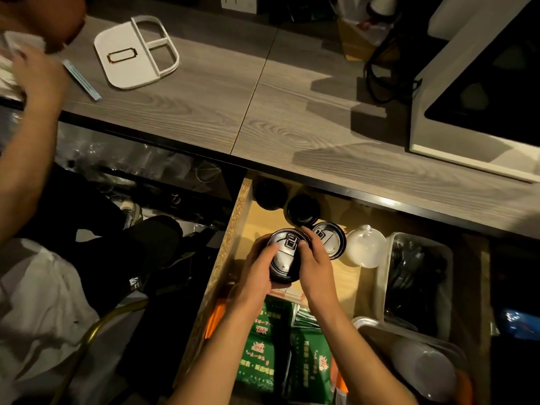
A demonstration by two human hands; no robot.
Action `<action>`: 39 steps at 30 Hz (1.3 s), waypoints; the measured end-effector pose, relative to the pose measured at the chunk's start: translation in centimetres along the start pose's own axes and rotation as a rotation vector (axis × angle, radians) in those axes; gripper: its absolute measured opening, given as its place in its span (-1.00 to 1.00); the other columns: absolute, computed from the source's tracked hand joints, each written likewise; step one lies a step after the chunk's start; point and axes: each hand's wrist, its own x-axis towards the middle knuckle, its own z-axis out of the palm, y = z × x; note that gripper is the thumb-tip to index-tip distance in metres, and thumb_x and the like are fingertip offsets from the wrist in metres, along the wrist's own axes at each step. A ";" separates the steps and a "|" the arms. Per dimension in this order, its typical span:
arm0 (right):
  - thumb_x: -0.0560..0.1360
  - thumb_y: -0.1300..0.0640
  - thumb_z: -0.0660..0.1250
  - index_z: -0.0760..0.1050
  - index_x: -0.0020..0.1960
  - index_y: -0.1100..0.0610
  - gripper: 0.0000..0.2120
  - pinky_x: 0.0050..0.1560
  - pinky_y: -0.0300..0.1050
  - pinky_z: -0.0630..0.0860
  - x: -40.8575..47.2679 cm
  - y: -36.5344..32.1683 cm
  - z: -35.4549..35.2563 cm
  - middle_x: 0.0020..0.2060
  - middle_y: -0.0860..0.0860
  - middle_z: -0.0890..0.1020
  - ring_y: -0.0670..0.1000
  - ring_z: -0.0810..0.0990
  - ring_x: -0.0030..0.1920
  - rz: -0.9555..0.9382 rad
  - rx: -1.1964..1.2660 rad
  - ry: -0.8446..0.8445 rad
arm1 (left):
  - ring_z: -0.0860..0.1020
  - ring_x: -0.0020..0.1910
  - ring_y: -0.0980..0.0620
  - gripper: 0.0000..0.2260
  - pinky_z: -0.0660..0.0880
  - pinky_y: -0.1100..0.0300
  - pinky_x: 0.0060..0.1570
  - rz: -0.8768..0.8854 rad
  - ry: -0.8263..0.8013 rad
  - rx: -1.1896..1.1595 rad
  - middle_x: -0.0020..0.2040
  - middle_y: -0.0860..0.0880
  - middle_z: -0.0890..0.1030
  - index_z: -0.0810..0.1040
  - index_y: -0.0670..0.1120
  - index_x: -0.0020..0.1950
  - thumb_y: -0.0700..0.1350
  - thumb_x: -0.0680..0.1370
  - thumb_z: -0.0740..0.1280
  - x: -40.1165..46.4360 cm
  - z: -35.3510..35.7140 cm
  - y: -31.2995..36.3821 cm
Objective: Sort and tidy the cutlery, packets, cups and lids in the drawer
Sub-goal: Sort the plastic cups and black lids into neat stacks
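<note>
Both my hands hold one stack of black cup lids (285, 252) over the open wooden drawer (230, 229). My left hand (257, 273) grips its left side and my right hand (314, 264) curls round its right side. Another black lid stack (331, 239) stands just right of it, and two more black stacks (302, 210) sit further back. Clear domed lids (365, 247) lie to the right. A clear tub (415, 276) holds black cutlery. Green packets (271, 346) fill the drawer's near part. A second tub (420, 363) with white lids sits at the near right.
The grey wood-grain counter (263, 106) runs above the drawer, with a white divided tray (137, 51) and a blue wrapped stick (83, 80) on it. A white appliance (479, 92) stands at the right. Another person's arm (32, 112) reaches in at the left.
</note>
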 end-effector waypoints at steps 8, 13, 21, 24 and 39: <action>0.64 0.13 0.22 0.55 0.26 0.08 -0.76 -0.10 -0.13 0.62 0.4 -0.3 -2.3 0.09 0.06 0.68 0.03 0.68 0.06 0.141 0.237 -0.142 | 0.61 0.09 -0.03 -0.81 0.64 0.06 -0.20 0.038 -0.065 0.070 0.21 -0.06 0.59 0.53 0.10 0.20 -0.04 0.58 0.36 0.2 0.3 -0.1; 0.55 -0.09 0.34 0.60 0.19 0.05 -0.70 0.16 -0.07 0.58 3.6 -0.3 -2.3 0.02 -0.03 0.70 -0.03 0.66 0.09 0.119 0.101 -0.235 | 0.54 0.16 -0.18 -0.56 0.64 -0.17 -0.06 -0.029 0.033 0.003 0.33 -0.14 0.46 0.35 -0.05 0.40 -0.04 0.57 0.39 2.1 0.0 1.3; 0.62 0.10 0.23 0.61 0.21 0.15 -0.73 0.04 -0.09 0.51 13.2 0.2 -3.9 0.05 0.15 0.68 0.17 0.63 0.06 -0.137 -0.696 0.093 | 0.56 0.13 -0.16 -0.40 0.55 -0.16 0.21 -0.096 0.173 -0.006 0.46 -0.16 0.41 0.26 -0.01 0.54 0.07 0.56 0.39 6.2 -2.1 0.5; 0.64 0.02 0.21 0.56 0.23 0.18 -0.69 0.02 -0.07 0.48 16.0 0.6 -4.7 0.07 0.16 0.65 0.19 0.59 0.09 0.024 -0.800 -0.049 | 0.49 0.33 -0.23 -0.43 0.59 -0.11 0.12 -0.097 0.173 -0.011 0.46 -0.15 0.41 0.28 -0.02 0.53 0.04 0.57 0.38 7.0 -1.9 0.1; 0.64 0.00 0.22 0.52 0.28 0.16 -0.68 0.14 -0.07 0.48 17.2 0.0 -5.8 0.21 0.14 0.60 0.13 0.55 0.20 0.150 -0.578 -0.084 | 0.46 0.37 -0.16 -0.50 0.60 -0.05 0.10 0.017 0.194 0.057 0.42 -0.04 0.44 0.31 0.08 0.53 0.00 0.61 0.35 6.5 -1.3 0.4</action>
